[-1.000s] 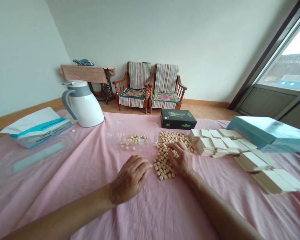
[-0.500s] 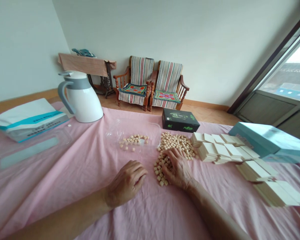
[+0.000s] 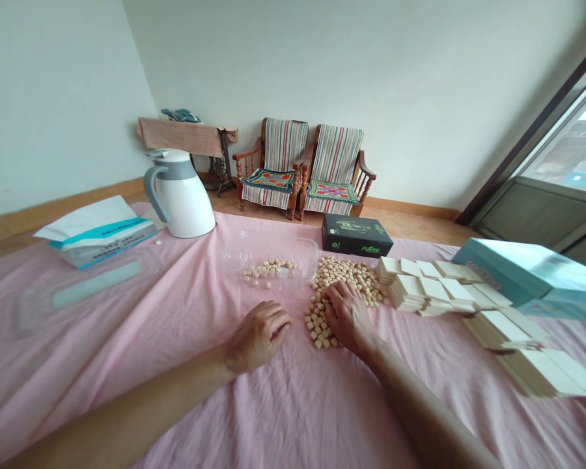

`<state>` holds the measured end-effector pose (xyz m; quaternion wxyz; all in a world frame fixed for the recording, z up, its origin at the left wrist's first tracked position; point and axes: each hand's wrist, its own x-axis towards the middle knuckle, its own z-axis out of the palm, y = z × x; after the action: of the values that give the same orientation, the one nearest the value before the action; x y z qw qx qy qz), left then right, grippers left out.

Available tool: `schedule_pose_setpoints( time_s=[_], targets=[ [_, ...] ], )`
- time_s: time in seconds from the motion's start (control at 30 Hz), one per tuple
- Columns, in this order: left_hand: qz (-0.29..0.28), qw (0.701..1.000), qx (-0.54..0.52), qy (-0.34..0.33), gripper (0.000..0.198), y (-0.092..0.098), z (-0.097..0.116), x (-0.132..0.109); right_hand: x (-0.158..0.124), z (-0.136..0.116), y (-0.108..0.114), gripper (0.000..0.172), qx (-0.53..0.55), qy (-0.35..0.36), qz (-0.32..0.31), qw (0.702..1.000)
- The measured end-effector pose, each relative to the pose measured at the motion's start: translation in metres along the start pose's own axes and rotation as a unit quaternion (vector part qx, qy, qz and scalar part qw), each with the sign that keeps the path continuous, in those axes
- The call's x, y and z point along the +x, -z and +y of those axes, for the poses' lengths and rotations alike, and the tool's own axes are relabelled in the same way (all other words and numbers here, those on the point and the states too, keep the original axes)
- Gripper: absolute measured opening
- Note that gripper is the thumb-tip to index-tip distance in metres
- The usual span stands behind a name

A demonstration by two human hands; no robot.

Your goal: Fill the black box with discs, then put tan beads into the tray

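Note:
My right hand (image 3: pixel 350 317) lies over a spread pile of small pale wooden cubes (image 3: pixel 321 324). Its fingers are bent and drawn together among the cubes, with the fingertips partly hidden. To the left, my left hand (image 3: pixel 260 336) rests on the pink cloth with its fingers curled in. Whatever it may hold is hidden under the palm. Beyond it stands a clear plastic tray (image 3: pixel 308 251) with several cubes inside. Right of the pile sit stacks of thin pale wooden boards (image 3: pixel 432 291).
A black box (image 3: pixel 356 236) stands behind the pile, and a light-blue box (image 3: pixel 532 277) at the right. On the left are a white-and-grey jug (image 3: pixel 188 202), a tissue pack (image 3: pixel 102 234) and a clear plastic lid (image 3: pixel 95 286). Two chairs (image 3: pixel 300 169) stand beyond the pink-covered table.
The camera view has shifted slightly, moving the scene's left side rightward. My right hand's fingers have drawn closer together over the cubes. My left hand stays curled on the cloth.

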<state>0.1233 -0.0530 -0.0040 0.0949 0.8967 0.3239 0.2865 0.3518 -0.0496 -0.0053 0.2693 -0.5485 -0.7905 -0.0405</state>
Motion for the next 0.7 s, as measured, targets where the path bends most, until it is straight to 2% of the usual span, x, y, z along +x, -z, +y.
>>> schedule_pose_setpoints(
  time_s=[0.07, 0.2, 0.37, 0.47, 0.53, 0.63, 0.7],
  targets=[
    [0.003, 1.000, 0.002, -0.004, 0.016, 0.000, 0.000, 0.000, 0.000, 0.000, 0.001, 0.013, 0.008, -0.007, 0.023, 1.000],
    [0.013, 1.000, 0.002, -0.007, 0.015, 0.000, -0.001, 0.000, 0.011, -0.002, 0.011, 0.006, 0.091, -0.050, 0.113, 0.988],
    [0.008, 1.000, 0.001, 0.002, 0.013, 0.001, 0.000, 0.000, 0.055, -0.022, 0.026, 0.007, 0.158, -0.054, 0.141, 0.976],
    [-0.003, 1.000, 0.003, 0.003, 0.013, 0.001, -0.001, -0.001, 0.078, -0.033, 0.028, 0.007, 0.176, -0.032, 0.135, 0.974],
    [-0.008, 1.000, 0.001, 0.001, 0.013, 0.001, -0.002, -0.001, 0.082, -0.034, 0.030, 0.009, 0.185, -0.035, 0.138, 0.972],
    [-0.008, 1.000, -0.006, 0.002, 0.013, 0.000, -0.003, -0.001, 0.067, -0.027, 0.033, 0.010, 0.175, -0.047, 0.123, 0.976],
    [-0.002, 1.000, -0.011, 0.002, 0.013, 0.000, -0.004, -0.001, 0.050, -0.019, 0.034, 0.011, 0.167, -0.035, 0.056, 0.984]
  ],
)
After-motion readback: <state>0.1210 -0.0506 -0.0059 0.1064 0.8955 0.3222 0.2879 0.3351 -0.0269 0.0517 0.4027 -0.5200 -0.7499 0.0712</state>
